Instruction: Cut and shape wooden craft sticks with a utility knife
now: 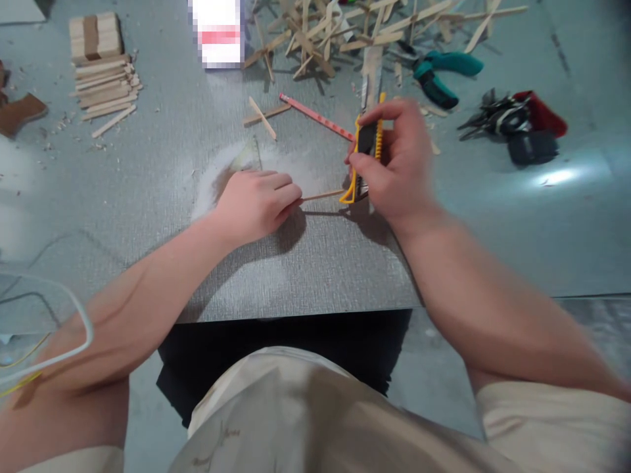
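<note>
My left hand (261,202) rests low over the table with its fingers closed on one end of a thin wooden stick (323,195). The stick points right, and its far end meets the lower end of a yellow and black utility knife (367,141). My right hand (401,161) grips that knife between thumb and fingers, holding it roughly upright in the view. Whether the blade is out cannot be made out. A pink pencil (315,118) with dark dots lies just beyond the knife. Pale dust (217,174) surrounds my left hand.
Loose craft sticks (315,39) pile up at the back. A stick bundle (95,37) lies back left. Teal-handled pliers (446,69) and a dark cluster with a red piece (515,125) are to the right. A white cable (73,309) loops at left. The table's front edge (296,316) is near.
</note>
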